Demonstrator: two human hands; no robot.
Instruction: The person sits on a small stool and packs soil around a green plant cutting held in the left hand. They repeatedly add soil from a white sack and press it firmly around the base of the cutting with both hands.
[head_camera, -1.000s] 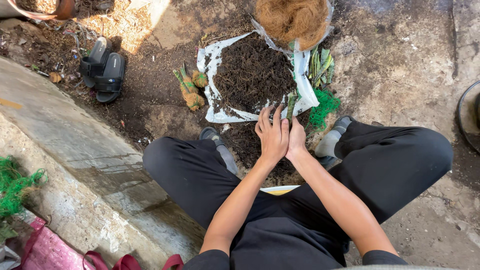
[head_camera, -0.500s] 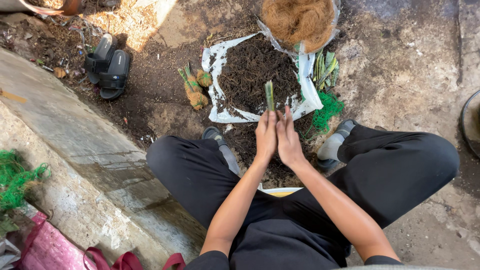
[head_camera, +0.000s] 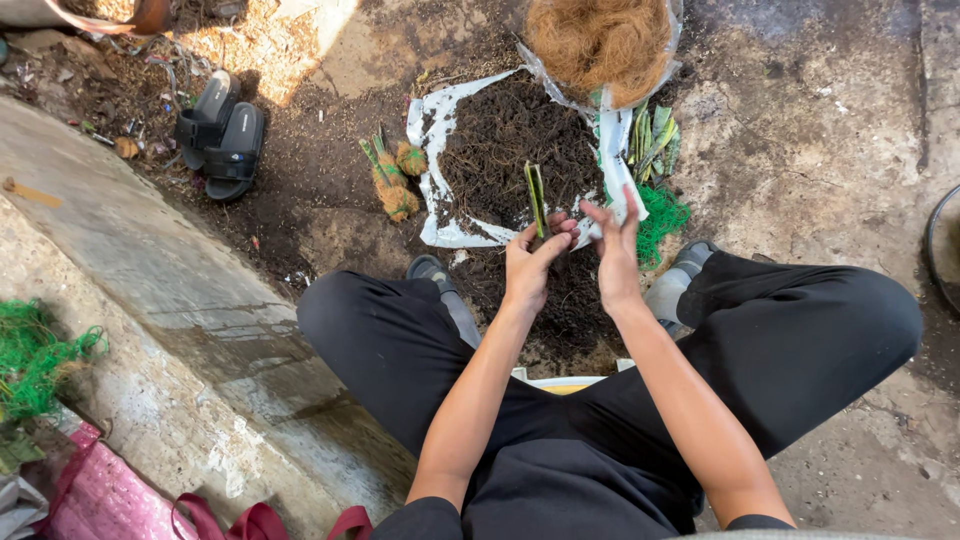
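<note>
Head view: left hand (head_camera: 528, 268) pinches the base of an upright green strap-shaped plant cutting (head_camera: 537, 197) between thumb and fingertips. Right hand (head_camera: 615, 252) sits just beside it, fingers loosely spread, tips near the cutting's base; contact cannot be told. Cutting stands over the dark soil heap (head_camera: 505, 145) on a white plastic sheet (head_camera: 432, 120).

- soil (head_camera: 505, 140): dark, crumbly, matt
- sheet (head_camera: 432, 130): white plastic, crinkled, slightly glossy
- fibre mass (head_camera: 598, 40): brown, coarse, stringy
- sandals (head_camera: 222, 133): black, matt, rubber-like
- netting (head_camera: 662, 215): green plastic mesh
</note>
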